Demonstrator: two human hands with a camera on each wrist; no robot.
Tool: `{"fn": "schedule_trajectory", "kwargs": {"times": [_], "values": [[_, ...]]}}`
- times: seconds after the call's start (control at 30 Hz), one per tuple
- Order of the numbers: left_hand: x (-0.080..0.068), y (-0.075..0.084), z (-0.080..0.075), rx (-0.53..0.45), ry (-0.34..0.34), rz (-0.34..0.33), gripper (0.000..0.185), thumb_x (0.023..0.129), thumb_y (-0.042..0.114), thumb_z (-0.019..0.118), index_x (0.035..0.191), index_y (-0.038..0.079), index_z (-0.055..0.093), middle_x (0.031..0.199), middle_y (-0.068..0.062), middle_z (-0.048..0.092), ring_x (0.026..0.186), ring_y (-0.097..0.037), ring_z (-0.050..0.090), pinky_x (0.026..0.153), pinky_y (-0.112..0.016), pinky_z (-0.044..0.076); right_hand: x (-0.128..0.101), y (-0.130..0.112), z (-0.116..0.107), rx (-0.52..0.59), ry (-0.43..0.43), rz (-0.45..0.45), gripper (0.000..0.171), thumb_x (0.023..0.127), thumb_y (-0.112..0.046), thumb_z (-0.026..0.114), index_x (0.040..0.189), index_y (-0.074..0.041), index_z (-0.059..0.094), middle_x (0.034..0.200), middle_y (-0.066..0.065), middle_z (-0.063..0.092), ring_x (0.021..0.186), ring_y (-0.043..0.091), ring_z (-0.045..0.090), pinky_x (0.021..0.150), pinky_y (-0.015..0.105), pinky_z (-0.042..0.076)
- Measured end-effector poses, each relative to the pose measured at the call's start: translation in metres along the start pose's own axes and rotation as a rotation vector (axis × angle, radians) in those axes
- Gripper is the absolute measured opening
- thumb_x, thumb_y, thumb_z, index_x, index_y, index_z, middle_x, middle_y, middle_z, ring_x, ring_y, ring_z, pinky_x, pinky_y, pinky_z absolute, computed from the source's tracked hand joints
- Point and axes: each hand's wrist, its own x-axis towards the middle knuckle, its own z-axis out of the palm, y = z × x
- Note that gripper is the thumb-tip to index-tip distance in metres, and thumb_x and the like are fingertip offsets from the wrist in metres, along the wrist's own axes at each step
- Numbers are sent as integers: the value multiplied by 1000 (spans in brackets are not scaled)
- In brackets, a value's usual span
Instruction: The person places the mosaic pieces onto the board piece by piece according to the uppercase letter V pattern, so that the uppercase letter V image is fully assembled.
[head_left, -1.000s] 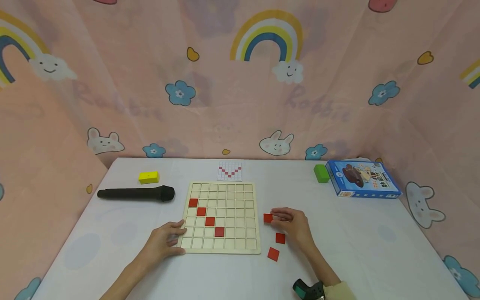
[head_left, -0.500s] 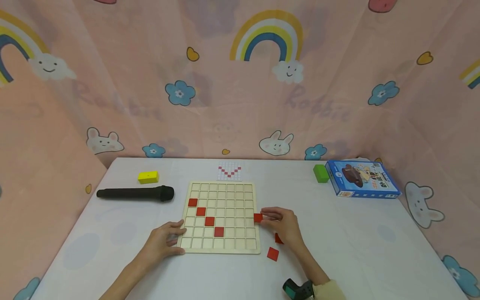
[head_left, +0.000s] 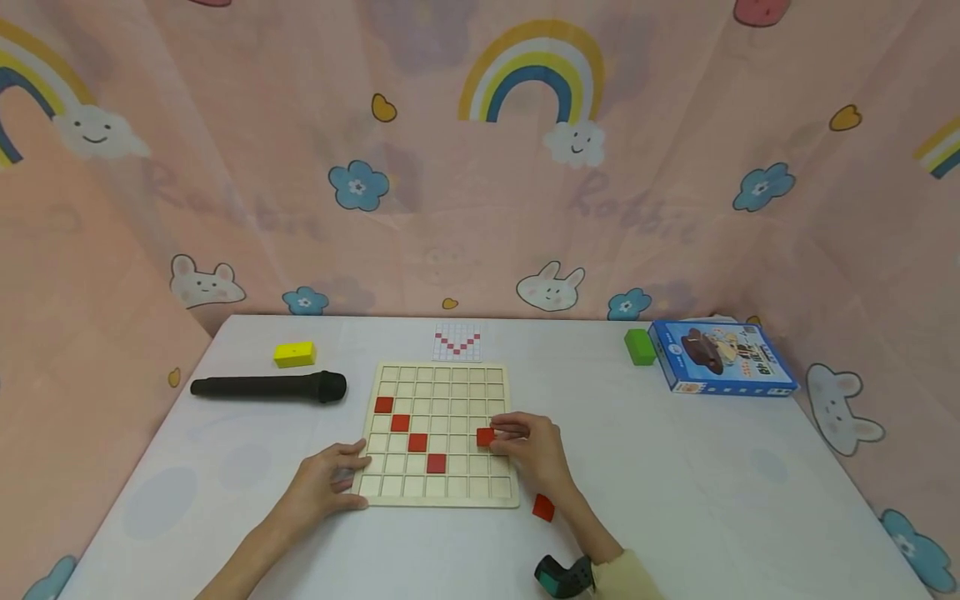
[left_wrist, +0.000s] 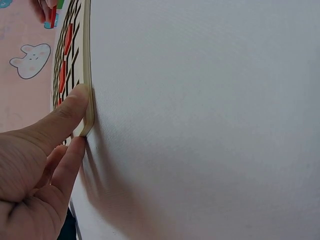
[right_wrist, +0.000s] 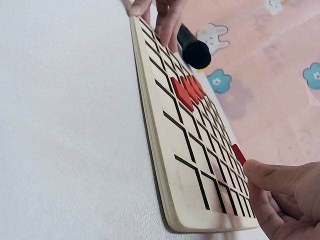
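Observation:
A pale wooden grid board (head_left: 465, 487) lies on the table, with several red square tiles (head_left: 417, 442) in a diagonal running down from its left side. My left hand (head_left: 324, 483) grips the board's near left corner; in the left wrist view the thumb (left_wrist: 70, 110) lies over the rim. Between thumb and fingers of my right hand (head_left: 534, 450) is a pinched red tile (head_left: 484, 437), held over the board's right part. That tile (right_wrist: 238, 153) stands tilted in the right wrist view. One loose red tile (head_left: 543, 507) lies by my right wrist.
Behind the board lies a card (head_left: 457, 342) with a red V pattern on a grid. A black microphone (head_left: 267, 387) and a yellow block (head_left: 295, 354) are at left. Back right are a green block (head_left: 640, 347) and a blue box (head_left: 722, 357).
My right hand has carried its red tile leftward from beside the board to above its right columns. One loose tile is now hidden behind that hand. The left hand stays put.

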Motion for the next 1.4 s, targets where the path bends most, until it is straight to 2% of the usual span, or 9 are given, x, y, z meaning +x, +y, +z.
{"fn": "schedule_trajectory", "kwargs": {"times": [0.13, 0.3, 0.57, 0.8, 1.4], "values": [[0, -1, 0, 3, -3, 14, 58, 55, -8, 86, 110, -11, 66, 132, -20, 55, 122, -40, 50, 81, -25, 59, 1, -3, 10, -17, -8, -40, 30, 74, 3, 79, 103, 3, 71, 95, 13, 72, 83, 23, 69, 74, 26, 62], [-1, -2, -1, -13, -14, 38, 58, 56, -7, 86, 110, -12, 66, 132, -22, 54, 122, -41, 50, 82, -26, 59, 2, -6, 19, -6, -27, -49, 29, 73, 7, 78, 101, 4, 70, 94, 12, 71, 79, 19, 67, 70, 23, 61], [-1, -2, 0, -15, -13, 33, 59, 56, -7, 86, 111, -11, 65, 133, -21, 54, 122, -41, 50, 82, -25, 59, 4, -7, 28, -66, -60, -56, 29, 75, 7, 76, 103, 3, 69, 95, 10, 70, 80, 17, 65, 70, 22, 61], [0, -2, 0, -15, -14, 22, 58, 56, -7, 86, 111, -11, 65, 134, -21, 53, 122, -40, 50, 83, -25, 58, 4, -9, 31, -50, -79, -75, 30, 75, 8, 77, 103, 4, 68, 95, 11, 70, 82, 20, 65, 71, 22, 61], [0, -2, 0, -20, -3, 6, 59, 55, -9, 86, 111, -11, 66, 133, -20, 54, 122, -40, 50, 83, -26, 59, 7, -3, 31, 60, -77, 3, 33, 73, 5, 79, 104, 1, 69, 99, 12, 70, 79, 17, 68, 73, 24, 61]]}}
